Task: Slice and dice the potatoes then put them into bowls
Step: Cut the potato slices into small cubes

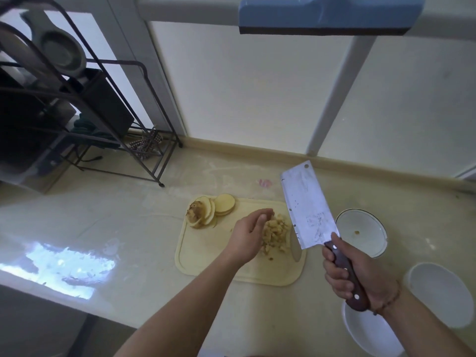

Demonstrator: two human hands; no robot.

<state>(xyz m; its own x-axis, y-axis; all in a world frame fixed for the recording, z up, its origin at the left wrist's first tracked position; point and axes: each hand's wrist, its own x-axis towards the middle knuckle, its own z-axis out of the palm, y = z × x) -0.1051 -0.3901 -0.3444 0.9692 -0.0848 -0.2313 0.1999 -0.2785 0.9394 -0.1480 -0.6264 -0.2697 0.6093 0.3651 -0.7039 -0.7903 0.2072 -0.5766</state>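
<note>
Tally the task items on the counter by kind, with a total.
Bowls: 3 (far, right, near)
Cutting board: 1
Cleaver: 1, gripped by right hand
Potato slice stacks: 1 cluster; slices overlap, exact number unclear
Diced potato pile: 1, left hand at it
Total: 7

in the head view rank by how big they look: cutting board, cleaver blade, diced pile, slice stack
1. cutting board
2. cleaver blade
3. and 4. diced pile and slice stack: look alike, and a hand covers part of the pile, so no ranking.
</note>
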